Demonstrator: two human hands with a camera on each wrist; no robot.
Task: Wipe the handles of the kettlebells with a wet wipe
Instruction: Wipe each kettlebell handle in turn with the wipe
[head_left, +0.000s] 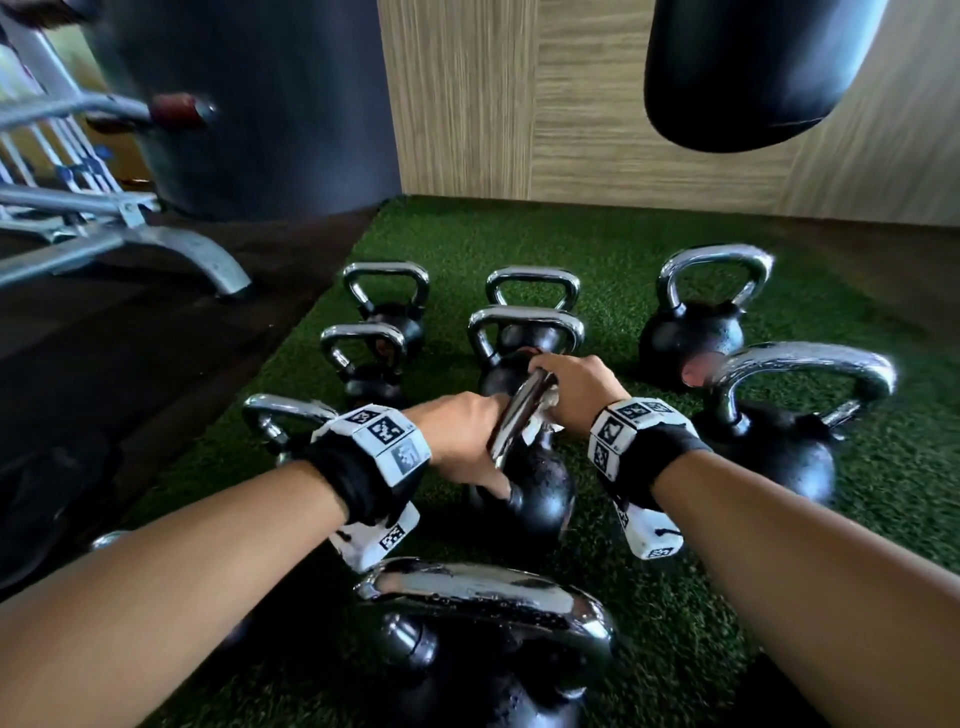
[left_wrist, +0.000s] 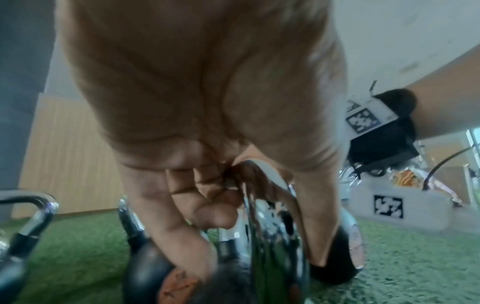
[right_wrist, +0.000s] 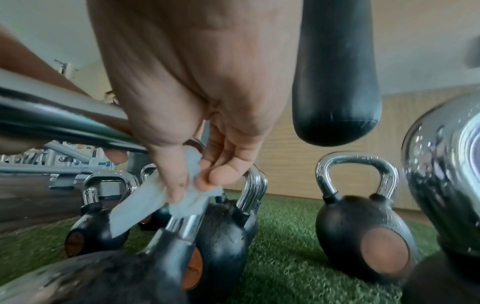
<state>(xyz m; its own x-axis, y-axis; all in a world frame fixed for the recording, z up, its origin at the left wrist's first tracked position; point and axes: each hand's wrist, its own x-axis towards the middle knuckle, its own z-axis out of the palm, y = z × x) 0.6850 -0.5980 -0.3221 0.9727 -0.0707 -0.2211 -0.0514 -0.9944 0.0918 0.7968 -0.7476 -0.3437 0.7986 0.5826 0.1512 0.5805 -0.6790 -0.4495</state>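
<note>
Several black kettlebells with chrome handles stand on green turf (head_left: 649, 597). The middle kettlebell (head_left: 543, 499) is tilted, and its chrome handle (head_left: 519, 410) lies between both hands. My left hand (head_left: 457, 436) grips that handle from the left, thumb down on the black body; in the left wrist view its fingers (left_wrist: 207, 205) curl at the chrome handle (left_wrist: 272, 236). My right hand (head_left: 576, 389) holds a white wet wipe (head_left: 543, 423) against the handle. In the right wrist view, thumb and fingers (right_wrist: 207, 181) pinch the wipe (right_wrist: 145, 201) round the handle's post (right_wrist: 192, 224).
Other kettlebells ring the middle one: a large one (head_left: 774, 447) at right, one (head_left: 691, 332) behind it, small ones (head_left: 384, 312) at back left, a big wet handle (head_left: 483, 592) nearest me. A punching bag (head_left: 748, 67) hangs above right. A metal bench frame (head_left: 130, 234) stands left.
</note>
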